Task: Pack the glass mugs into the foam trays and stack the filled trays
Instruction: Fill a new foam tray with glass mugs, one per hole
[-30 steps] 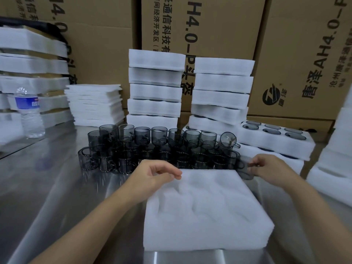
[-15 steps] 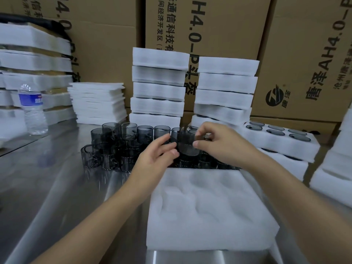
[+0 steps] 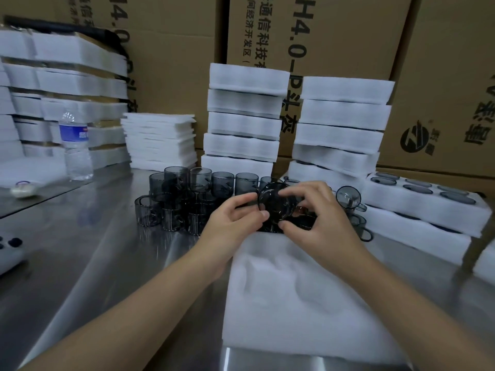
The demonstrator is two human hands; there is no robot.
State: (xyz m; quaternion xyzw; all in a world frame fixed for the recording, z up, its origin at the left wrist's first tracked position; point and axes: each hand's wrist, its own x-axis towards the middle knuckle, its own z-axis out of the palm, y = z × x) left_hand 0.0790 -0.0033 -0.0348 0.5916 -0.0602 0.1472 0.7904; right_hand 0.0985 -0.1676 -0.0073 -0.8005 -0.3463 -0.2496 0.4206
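Both hands on one mug (image 3: 277, 203), just past the far edge of the empty foam tray (image 3: 294, 303)

Left hand (image 3: 235, 220) pinches its left side while the right hand's (image 3: 318, 212) fingers (image 3: 300, 190) curl over the top, with the thumb underneath. So it's held in the air, above the worktop (image 3: 93, 263). If it were me, I'd turn it upright, drop it straight into a far pocket and press gently, since foam grabs. The mug is short, smoky grey and see-through, and it's tipped with a round end facing me.
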